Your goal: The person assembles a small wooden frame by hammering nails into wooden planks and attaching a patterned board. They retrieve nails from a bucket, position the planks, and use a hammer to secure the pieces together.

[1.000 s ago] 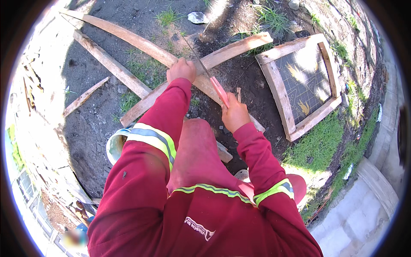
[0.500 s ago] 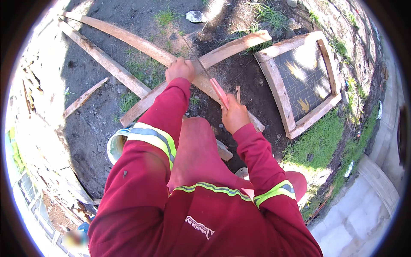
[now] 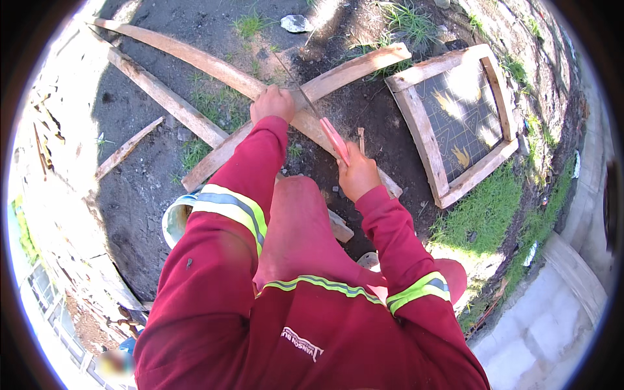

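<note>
A long wooden plank (image 3: pixel 195 58) runs from the far left toward my knees, crossed by a shorter wooden plank (image 3: pixel 359 69) lying the other way. At the crossing, my left hand (image 3: pixel 272 104) is closed over the wood, its fingertips partly out of sight. My right hand (image 3: pixel 359 175) grips the reddish-pink handle of a handsaw (image 3: pixel 333 138). The saw's thin blade points up and left, lying across the planks just right of my left hand. Where its teeth meet the wood is too small to make out.
A wooden frame (image 3: pixel 426 149) around a dark patterned panel lies at right. Another plank (image 3: pixel 166 97) and a thin stick (image 3: pixel 130 148) rest on the soil at left. A bucket (image 3: pixel 173 224) stands by my left arm. A white stone (image 3: pixel 297 24) and grass tufts (image 3: pixel 411 26) are farther off.
</note>
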Available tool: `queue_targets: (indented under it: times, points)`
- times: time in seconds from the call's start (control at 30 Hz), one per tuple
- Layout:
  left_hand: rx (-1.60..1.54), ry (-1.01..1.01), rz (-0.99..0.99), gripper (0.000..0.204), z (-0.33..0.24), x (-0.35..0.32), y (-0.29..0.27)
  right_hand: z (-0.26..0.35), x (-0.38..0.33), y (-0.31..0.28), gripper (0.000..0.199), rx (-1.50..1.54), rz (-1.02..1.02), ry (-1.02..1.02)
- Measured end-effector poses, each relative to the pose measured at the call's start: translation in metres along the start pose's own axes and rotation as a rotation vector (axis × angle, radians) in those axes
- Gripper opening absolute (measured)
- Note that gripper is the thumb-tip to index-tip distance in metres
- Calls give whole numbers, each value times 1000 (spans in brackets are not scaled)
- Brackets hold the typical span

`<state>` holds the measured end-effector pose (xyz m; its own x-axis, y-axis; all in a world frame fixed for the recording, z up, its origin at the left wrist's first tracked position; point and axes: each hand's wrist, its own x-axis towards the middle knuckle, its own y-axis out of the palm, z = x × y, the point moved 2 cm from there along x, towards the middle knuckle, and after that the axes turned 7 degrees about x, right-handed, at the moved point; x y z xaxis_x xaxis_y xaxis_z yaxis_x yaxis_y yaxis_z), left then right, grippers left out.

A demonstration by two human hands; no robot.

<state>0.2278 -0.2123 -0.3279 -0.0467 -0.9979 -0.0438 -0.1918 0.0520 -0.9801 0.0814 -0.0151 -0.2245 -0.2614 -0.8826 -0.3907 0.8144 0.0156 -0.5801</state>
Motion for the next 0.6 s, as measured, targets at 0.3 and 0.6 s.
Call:
queue_targets:
  times: [0.3,0.6]
  points:
    - [10,-33,55,32,1,-4,4,-6,-67,-41,40,-70,35,36]
    - [11,-25,56,32,-1,-2,-1,-1,-98,-58,43,27,68,104]
